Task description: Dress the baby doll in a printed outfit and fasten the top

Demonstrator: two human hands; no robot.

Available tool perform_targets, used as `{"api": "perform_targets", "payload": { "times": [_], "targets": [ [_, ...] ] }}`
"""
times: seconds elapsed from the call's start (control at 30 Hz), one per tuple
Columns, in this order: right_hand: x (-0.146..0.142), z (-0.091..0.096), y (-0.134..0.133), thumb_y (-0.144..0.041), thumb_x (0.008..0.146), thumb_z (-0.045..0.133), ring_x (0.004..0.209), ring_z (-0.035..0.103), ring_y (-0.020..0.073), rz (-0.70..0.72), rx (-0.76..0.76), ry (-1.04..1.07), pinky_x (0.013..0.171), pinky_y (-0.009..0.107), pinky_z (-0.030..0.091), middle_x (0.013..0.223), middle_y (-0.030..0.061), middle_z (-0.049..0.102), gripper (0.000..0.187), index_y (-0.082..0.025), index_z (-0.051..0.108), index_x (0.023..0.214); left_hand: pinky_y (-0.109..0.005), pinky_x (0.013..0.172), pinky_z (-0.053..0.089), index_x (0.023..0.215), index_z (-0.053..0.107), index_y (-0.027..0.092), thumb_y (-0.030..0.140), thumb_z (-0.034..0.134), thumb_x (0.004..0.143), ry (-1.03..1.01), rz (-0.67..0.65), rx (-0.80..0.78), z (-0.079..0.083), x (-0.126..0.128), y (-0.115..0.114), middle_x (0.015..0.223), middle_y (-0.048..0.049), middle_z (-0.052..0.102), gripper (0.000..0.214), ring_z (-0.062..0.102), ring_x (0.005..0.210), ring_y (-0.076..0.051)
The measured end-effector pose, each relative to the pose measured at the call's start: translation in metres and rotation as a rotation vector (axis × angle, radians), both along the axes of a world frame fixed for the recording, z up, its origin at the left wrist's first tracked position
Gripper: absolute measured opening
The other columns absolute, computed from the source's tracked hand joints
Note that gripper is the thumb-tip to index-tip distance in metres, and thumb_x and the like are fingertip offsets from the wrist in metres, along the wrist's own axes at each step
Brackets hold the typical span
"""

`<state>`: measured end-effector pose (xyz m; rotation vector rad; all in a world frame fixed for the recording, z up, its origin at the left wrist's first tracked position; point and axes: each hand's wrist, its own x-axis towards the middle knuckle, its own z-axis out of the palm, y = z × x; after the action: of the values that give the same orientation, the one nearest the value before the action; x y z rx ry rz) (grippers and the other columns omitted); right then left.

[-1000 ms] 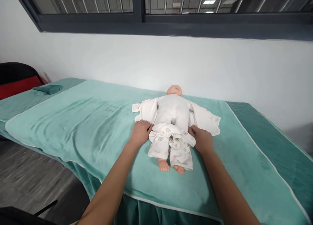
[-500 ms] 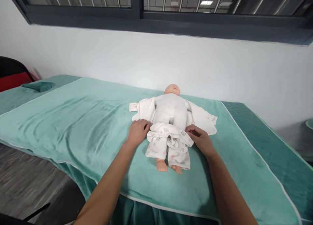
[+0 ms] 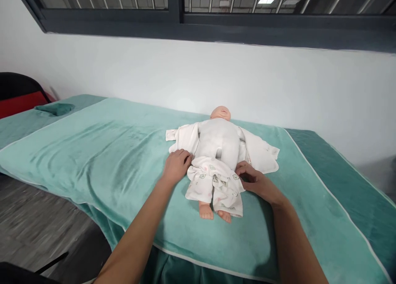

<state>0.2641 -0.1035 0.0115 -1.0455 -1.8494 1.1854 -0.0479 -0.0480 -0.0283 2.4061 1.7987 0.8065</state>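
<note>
Around the doll's legs, the printed trousers (image 3: 202, 179) lie bunched at the thighs, with both feet (image 3: 206, 211) poking out below the cuffs. Their cloth looks soft, light and limp, likely to wrinkle rather than slide, so the waistband at both hips seems the best hold. At one side, the left hand (image 3: 178, 166) curls its fingertips against the waist edge; whether they pinch it, I cannot tell. Opposite, the right hand (image 3: 253, 180) meets the other edge, thumb and fingers apart at the knuckles, its grip on the cloth unclear. Above, the doll (image 3: 218, 137) lies on its back, its pale torso bare between the spread sides of a white jacket (image 3: 259, 153). Beneath everything spreads a green blanket (image 3: 93, 160), a white wall (image 3: 139, 73) beyond.
</note>
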Motion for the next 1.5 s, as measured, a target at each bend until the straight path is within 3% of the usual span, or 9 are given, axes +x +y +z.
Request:
{"api": "perform_targets", "payload": {
  "times": [0.17,0.4,0.7,0.93,1.2,1.5],
  "targets": [
    [-0.002,-0.009,0.001,-0.036,0.086,0.070,0.090,0.056,0.0185,-0.085,0.066,0.029,0.080,0.031,0.046,0.097,0.0029,0.058,0.015,-0.022,0.065,0.083,-0.036,0.079,0.039,0.084,0.063,0.021,0.038,0.039,0.102,0.004,-0.009,0.011,0.000,0.000,0.000,0.089,-0.0071,0.068,0.034,0.061,0.090,-0.023],
    [-0.008,-0.023,0.009,-0.037,0.085,0.067,0.079,0.057,0.0170,-0.363,0.095,0.070,0.071,0.029,0.045,0.086,0.0018,0.065,0.015,-0.023,0.063,0.086,-0.036,0.076,0.038,0.084,0.062,0.021,0.038,0.040,0.102,0.026,-0.008,0.011,0.002,0.000,0.000,0.089,-0.0058,0.068,0.033,0.061,0.088,-0.023],
    [-0.018,-0.018,0.010,-0.038,0.086,0.061,0.073,0.057,0.0173,-0.565,0.253,-0.043,0.069,0.030,0.045,0.082,0.0019,0.066,0.015,-0.023,0.060,0.083,-0.036,0.076,0.037,0.084,0.062,0.021,0.038,0.040,0.102,0.039,0.004,-0.002,0.002,0.001,0.001,0.090,-0.0062,0.068,0.032,0.062,0.090,-0.023],
    [-0.018,-0.018,0.011,-0.043,0.087,0.060,0.064,0.050,0.0151,-0.503,0.105,-0.046,0.060,0.028,0.040,0.073,-0.0010,0.060,0.020,-0.023,0.059,0.086,-0.036,0.076,0.037,0.082,0.060,0.021,0.038,0.040,0.101,0.020,0.004,-0.002,0.000,0.000,0.002,0.088,-0.0061,0.067,0.033,0.062,0.089,-0.023],
    [-0.016,-0.013,0.008,-0.043,0.091,0.056,0.078,0.055,0.0179,-0.364,0.094,-0.083,0.071,0.029,0.043,0.083,0.0019,0.067,0.025,-0.021,0.065,0.085,-0.036,0.076,0.037,0.083,0.061,0.021,0.037,0.042,0.101,-0.002,0.004,-0.017,0.001,0.000,0.002,0.089,-0.0062,0.068,0.031,0.062,0.089,-0.023],
    [-0.008,-0.016,0.007,-0.037,0.089,0.061,0.082,0.060,0.0192,-0.249,0.064,-0.058,0.077,0.032,0.049,0.091,0.0017,0.068,0.017,-0.024,0.065,0.098,-0.036,0.077,0.037,0.083,0.063,0.021,0.039,0.042,0.101,-0.020,-0.003,-0.034,0.002,-0.001,0.001,0.090,-0.0058,0.069,0.032,0.062,0.089,-0.023]
  ]
}}
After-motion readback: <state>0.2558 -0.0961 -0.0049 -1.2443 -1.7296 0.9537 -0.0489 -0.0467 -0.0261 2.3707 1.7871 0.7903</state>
